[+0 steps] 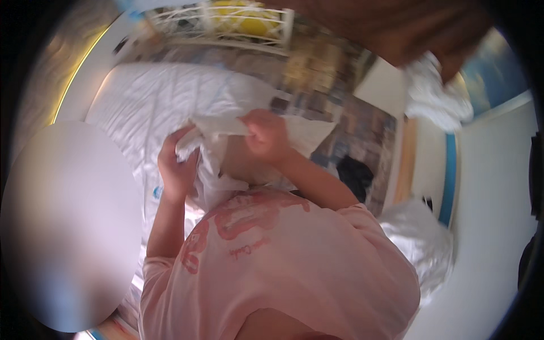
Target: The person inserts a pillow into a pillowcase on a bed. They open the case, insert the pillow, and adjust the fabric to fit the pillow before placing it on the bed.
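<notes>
A white cloth (212,150) hangs bunched in front of my chest, its far edge spreading out to the right. Its exact kind is not clear. My left hand (178,165) grips a crumpled fold on the cloth's left side, fingers curled round it. At the cloth's upper edge my right hand (266,136) is closed in a pinch, slightly smeared by motion. Between the two hands the fabric is stretched and a shaded beige area shows below it. Beyond and to the left lies a bed (170,85) with a wrinkled white cover.
A white lattice rail (249,41) stands at the far side, something yellow (243,20) behind it. A black item (355,173) lies on the patterned floor (362,136). Bundled white fabric (419,243) sits at my right, more white fabric (439,96) farther off. A blurred oval hides the left.
</notes>
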`<state>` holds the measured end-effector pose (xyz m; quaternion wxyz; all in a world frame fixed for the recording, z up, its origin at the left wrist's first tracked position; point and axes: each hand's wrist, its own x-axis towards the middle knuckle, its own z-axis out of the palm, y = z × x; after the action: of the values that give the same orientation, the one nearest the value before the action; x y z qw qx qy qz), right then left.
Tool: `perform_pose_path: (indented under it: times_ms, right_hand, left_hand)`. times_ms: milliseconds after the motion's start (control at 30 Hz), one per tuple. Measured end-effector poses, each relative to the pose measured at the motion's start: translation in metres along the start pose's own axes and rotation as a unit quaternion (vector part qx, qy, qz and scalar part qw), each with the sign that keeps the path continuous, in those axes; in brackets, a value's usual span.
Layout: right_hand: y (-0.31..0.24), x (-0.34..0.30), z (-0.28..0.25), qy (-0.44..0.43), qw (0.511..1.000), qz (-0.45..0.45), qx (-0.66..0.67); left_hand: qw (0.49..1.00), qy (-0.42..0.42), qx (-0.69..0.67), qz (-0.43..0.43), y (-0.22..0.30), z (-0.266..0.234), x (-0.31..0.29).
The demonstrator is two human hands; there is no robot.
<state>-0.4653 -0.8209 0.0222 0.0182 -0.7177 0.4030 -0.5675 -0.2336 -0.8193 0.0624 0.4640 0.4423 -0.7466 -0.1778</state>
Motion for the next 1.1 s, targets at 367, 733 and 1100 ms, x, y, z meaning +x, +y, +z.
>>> perform_pose_path:
  times_ms: [367,733,1100]
  right_hand:
    - [0.017,0.107,0.085,0.083,0.955,-0.226,0.176]
    - [0.136,0.113,0.179,-0.151,0.949,-0.127,0.247]
    - [0.129,0.109,0.183,-0.387,0.769,-0.241,0.448]
  left_hand:
    - [0.963,0.258,0.070,-0.002,0.009,-0.054,0.024]
    - [0.866,0.059,0.406,-0.286,-0.109,-0.102,0.026]
    - [0.818,0.215,0.480,-0.233,-0.105,-0.127,0.210]
